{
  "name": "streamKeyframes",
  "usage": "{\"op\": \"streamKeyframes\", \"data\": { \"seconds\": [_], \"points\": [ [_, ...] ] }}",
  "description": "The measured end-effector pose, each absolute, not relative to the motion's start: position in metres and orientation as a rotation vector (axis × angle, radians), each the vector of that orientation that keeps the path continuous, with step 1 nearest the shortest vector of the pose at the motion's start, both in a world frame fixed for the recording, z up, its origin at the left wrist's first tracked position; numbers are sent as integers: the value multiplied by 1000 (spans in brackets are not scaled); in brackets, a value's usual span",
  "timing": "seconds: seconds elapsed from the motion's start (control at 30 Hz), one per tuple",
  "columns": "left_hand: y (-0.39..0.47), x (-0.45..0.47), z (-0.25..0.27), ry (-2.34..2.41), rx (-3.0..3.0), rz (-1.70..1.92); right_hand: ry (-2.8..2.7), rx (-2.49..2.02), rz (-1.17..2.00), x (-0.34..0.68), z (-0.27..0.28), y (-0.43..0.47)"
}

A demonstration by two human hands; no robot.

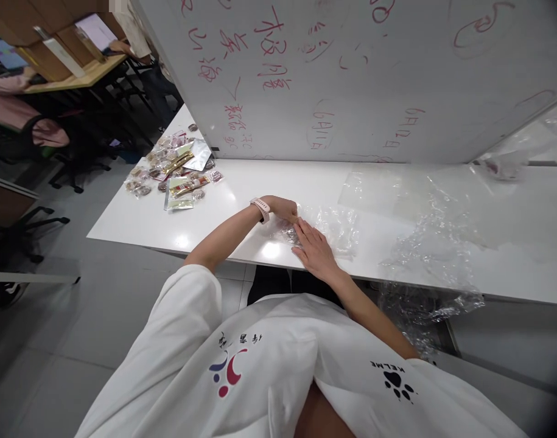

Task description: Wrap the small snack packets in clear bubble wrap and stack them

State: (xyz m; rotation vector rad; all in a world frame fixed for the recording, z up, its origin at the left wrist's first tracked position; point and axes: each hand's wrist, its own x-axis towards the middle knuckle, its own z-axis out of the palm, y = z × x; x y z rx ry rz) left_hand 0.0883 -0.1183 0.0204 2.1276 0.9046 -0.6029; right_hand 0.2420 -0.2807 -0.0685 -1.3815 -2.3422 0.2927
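Note:
A crinkled clear plastic bag (339, 226) lies on the white table (232, 176) near its front edge. My left hand (282, 208), with a pale watch band at the wrist, is curled down on the bag's left end and appears to pinch the plastic. Pressed against the bag beside it, my right hand (317, 249) has its fingers stretched out and rather flat. The two hands meet at the fingertips. Something darker shows through the plastic below my left hand, too blurred to name.
Small wrapped packets (168, 164) are heaped at the table's left end. More clear plastic film (433, 243) spreads over the right side and hangs off the front edge. A whiteboard (351, 85) with red writing stands behind. Other people sit at a desk (95, 70) far left.

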Motion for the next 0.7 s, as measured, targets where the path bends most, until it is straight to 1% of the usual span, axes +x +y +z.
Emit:
{"op": "streamKeyframes", "data": {
  "seconds": [0.07,0.13,0.2,0.23,0.33,0.4,0.47,0.5,0.57,0.63,0.7],
  "points": [
    [-131,83,23,1134,2375,-526,-2337,-1377,341,247,-71,-276],
    [-154,80,21,1293,2670,-232,-2316,-1378,384,250,-72,-273],
    [-183,80,11,1245,2839,146,-2288,-1373,420,251,-71,-270],
    [-199,81,3,1167,2841,273,-2276,-1366,437,251,-71,-268],
    [-242,87,-30,1022,2723,401,-2264,-1297,516,256,-68,-263],
    [-259,91,-49,1086,2622,452,-2294,-1165,596,264,-63,-260],
    [-267,94,-61,1154,2545,486,-2309,-1074,610,276,-58,-260],
    [-268,94,-64,1168,2525,491,-2284,-1087,571,283,-56,-262],
    [-268,95,-65,1172,2518,485,-2110,-1253,399,297,-53,-269],
    [-266,95,-65,1181,2526,481,-1778,-1503,183,311,-52,-278],
    [-266,95,-63,1190,2537,484,-1442,-1713,72,323,-52,-286]
  ]
}}
